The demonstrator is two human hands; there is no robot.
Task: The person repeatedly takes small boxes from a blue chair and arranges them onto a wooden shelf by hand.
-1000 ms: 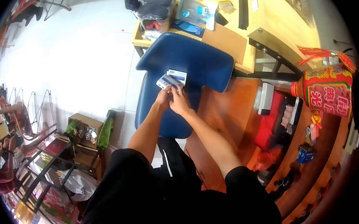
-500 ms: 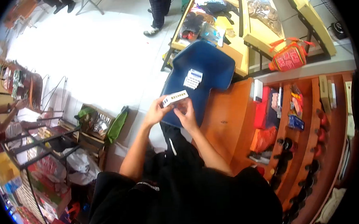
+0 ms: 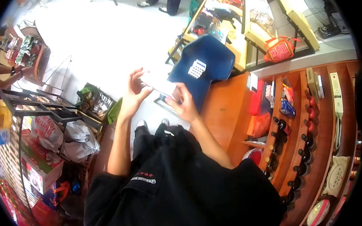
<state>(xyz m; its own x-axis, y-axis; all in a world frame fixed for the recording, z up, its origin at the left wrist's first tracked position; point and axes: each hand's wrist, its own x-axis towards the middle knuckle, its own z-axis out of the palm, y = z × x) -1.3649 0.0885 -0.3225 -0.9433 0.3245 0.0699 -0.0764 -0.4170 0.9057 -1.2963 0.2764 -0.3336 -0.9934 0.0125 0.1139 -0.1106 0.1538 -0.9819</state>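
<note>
A small white box (image 3: 160, 84) is held up between my hands in front of my body. My left hand (image 3: 136, 95) has its thumb and fingers curved around the box's left end. The right end is pinched in my right hand (image 3: 183, 101). Beyond them stands a blue chair (image 3: 210, 56), and on its seat lies a group of small white boxes (image 3: 197, 69) set close together. The print on the held box is washed out by glare.
A wooden cabinet (image 3: 226, 110) with shelves of bottles stands on the right. Behind the chair is a cluttered table (image 3: 239, 44). A black rack (image 3: 45, 104) and a crate of packets (image 3: 96, 103) are on the left. Another person's arms (image 3: 11, 77) show at far left.
Both hands have lifted off the chair with a white box and now hold it nearer my body, further left. The view has shifted, showing more cabinet and another person's legs.
</note>
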